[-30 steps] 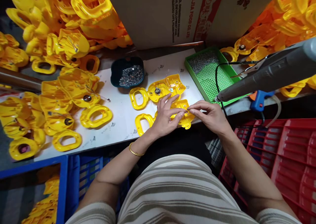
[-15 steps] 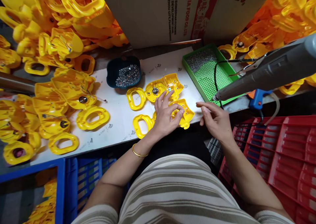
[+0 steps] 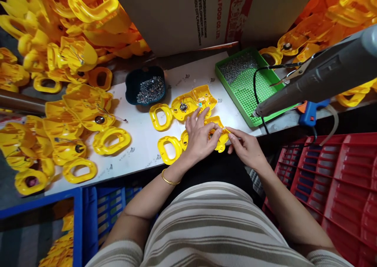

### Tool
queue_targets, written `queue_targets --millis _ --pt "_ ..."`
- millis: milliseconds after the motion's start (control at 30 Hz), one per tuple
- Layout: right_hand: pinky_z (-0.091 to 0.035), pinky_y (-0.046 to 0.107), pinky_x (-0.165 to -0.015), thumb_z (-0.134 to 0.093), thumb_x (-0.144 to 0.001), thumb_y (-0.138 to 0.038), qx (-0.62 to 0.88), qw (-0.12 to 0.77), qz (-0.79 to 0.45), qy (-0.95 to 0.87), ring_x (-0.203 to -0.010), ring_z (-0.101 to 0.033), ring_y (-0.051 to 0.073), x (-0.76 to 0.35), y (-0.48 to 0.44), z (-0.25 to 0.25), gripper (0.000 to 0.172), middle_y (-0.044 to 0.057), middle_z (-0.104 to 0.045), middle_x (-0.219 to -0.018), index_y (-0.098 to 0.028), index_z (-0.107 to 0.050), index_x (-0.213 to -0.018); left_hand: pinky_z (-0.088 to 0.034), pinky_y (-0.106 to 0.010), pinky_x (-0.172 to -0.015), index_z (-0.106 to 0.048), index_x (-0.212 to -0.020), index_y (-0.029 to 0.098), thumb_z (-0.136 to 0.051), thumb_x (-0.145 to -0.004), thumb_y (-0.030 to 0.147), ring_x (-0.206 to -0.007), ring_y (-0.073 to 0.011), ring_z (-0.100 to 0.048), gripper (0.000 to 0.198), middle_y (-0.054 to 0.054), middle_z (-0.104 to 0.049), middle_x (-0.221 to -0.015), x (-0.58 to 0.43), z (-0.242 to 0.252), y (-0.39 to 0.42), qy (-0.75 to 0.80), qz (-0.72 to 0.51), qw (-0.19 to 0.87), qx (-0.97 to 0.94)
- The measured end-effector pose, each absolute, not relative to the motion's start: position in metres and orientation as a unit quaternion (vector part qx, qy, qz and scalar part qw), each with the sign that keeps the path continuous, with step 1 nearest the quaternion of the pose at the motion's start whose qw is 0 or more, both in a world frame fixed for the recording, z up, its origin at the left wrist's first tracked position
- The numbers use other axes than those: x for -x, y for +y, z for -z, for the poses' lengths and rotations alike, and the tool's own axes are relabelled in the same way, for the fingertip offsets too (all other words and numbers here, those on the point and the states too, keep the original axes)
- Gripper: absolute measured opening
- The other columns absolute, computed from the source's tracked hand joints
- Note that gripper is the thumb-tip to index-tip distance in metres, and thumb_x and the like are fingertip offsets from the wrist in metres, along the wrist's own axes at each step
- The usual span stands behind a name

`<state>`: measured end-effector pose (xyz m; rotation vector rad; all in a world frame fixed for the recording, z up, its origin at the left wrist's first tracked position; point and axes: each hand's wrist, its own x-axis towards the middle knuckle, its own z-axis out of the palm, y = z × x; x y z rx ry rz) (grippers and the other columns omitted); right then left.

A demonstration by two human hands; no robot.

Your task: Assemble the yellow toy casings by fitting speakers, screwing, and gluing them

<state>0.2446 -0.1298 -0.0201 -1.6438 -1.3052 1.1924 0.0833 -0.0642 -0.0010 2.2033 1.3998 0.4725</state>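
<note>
My left hand (image 3: 200,137) lies over the nearer yellow plastic shell (image 3: 221,144), thumb and index tips brought together, other fingers stretched towards the farther shell. Whatever sits in that pinch is too small to make out. My right hand (image 3: 247,147) is at the right end of the nearer shell, thumb and index pinched at its edge; what they hold cannot be made out. Behind lies the farther yellow shell (image 3: 191,102), open side up, with a round metal part, thin wires and a small green-blue piece inside. Both shells have a ring-shaped handle (image 3: 170,150) on the left.
A dark bowl of small metal parts (image 3: 129,90) and a green perforated tray (image 3: 232,98) with screw-like pieces stand behind. A grey powered tool (image 3: 312,78) hangs at right, above a blue glue gun (image 3: 310,112). Yellow shells (image 3: 64,129) pile up left; red crates (image 3: 347,172) stand right.
My right hand has moved left, from beside the nearer shell to its right end. The left hand stays over the shell, nearly unchanged. The view has shifted slightly.
</note>
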Motion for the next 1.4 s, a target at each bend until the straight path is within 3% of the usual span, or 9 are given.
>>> queue_targets --millis 233,467,567,767,933,1133,1267,1400 --pt "-0.055 0.027 -0.061 -0.051 -0.091 -0.047 0.625 0.372 -0.484 -0.487 -0.066 -0.068 0.015 -0.245 -0.129 0.023 0.048 0.006 -0.072 -0.082 -0.014 -0.062 -0.124 -0.014 -0.061 -0.115 -0.073 -0.079 0.024 -0.062 -0.086 0.033 -0.142 -0.0328 -0.026 0.016 -0.004 -0.046 -0.148 -0.085 -0.001 -0.065 0.502 -0.168 0.229 -0.817" --pt "-0.047 0.019 -0.041 -0.061 -0.083 -0.05 0.598 0.392 -0.563 -0.415 -0.07 -0.067 0.016 -0.245 -0.124 0.024 0.053 0.007 -0.07 -0.083 -0.014 -0.061 -0.122 -0.013 -0.06 -0.115 -0.073 -0.078 0.025 -0.065 -0.084 0.033 -0.141 -0.0324 -0.028 0.014 -0.004 -0.048 -0.145 -0.082 0.001 -0.065 0.5 -0.175 0.228 -0.817" --pt "-0.047 0.019 -0.039 -0.059 -0.083 -0.054 0.575 0.375 -0.615 -0.388 -0.062 -0.063 0.013 -0.242 -0.119 0.022 0.06 0.005 -0.068 -0.079 -0.012 -0.059 -0.125 -0.013 -0.06 -0.116 -0.073 -0.079 0.025 -0.064 -0.085 0.031 -0.139 -0.0315 -0.029 0.012 -0.004 -0.051 -0.142 -0.078 0.003 -0.071 0.491 -0.192 0.224 -0.82" --pt "-0.043 0.014 -0.038 -0.063 -0.08 -0.055 0.512 0.351 -0.684 -0.383 -0.066 -0.061 0.01 -0.235 -0.112 0.011 0.051 0.006 -0.065 -0.094 -0.017 -0.061 -0.114 -0.021 -0.059 -0.114 -0.071 -0.082 0.024 -0.062 -0.087 0.026 -0.134 -0.0297 -0.035 0.011 -0.005 -0.057 -0.134 -0.064 0.001 -0.086 0.475 -0.255 0.215 -0.815" --pt "-0.037 0.013 -0.041 -0.063 -0.082 -0.053 0.474 0.352 -0.727 -0.352 -0.055 -0.054 0.005 -0.225 -0.115 0.011 0.051 0.001 -0.062 -0.081 -0.016 -0.06 -0.118 -0.034 -0.048 -0.106 -0.069 -0.082 0.023 -0.062 -0.087 0.022 -0.123 -0.0252 -0.045 0.009 -0.004 -0.06 -0.129 -0.057 -0.003 -0.098 0.478 -0.274 0.236 -0.801" --pt "-0.04 0.017 -0.044 -0.065 -0.08 -0.051 0.446 0.378 -0.732 -0.348 -0.055 -0.05 0.006 -0.213 -0.119 0.021 0.056 0.001 -0.06 -0.083 -0.017 -0.056 -0.124 -0.036 -0.046 -0.096 -0.07 -0.083 0.022 -0.062 -0.087 0.023 -0.114 -0.0249 -0.051 0.009 -0.006 -0.062 -0.126 -0.046 -0.005 -0.101 0.465 -0.279 0.206 -0.815" --pt "-0.04 0.017 -0.044 -0.066 -0.081 -0.048 0.442 0.4 -0.723 -0.349 -0.054 -0.048 0.005 -0.21 -0.119 0.022 0.053 0.0 -0.059 -0.081 -0.018 -0.057 -0.123 -0.037 -0.045 -0.097 -0.072 -0.082 0.023 -0.065 -0.086 0.025 -0.116 -0.0248 -0.052 0.009 -0.004 -0.063 -0.127 -0.038 -0.01 -0.091 0.45 -0.252 0.225 -0.826" --pt "-0.042 0.017 -0.043 -0.067 -0.079 -0.048 0.445 0.389 -0.742 -0.316 -0.058 -0.055 0.007 -0.209 -0.118 0.021 0.051 0.001 -0.06 -0.088 -0.019 -0.058 -0.12 -0.041 -0.045 -0.098 -0.074 -0.087 0.025 -0.065 -0.087 0.025 -0.118 -0.0251 -0.054 0.009 -0.004 -0.061 -0.132 -0.028 -0.017 -0.075 0.409 -0.187 0.288 -0.845"
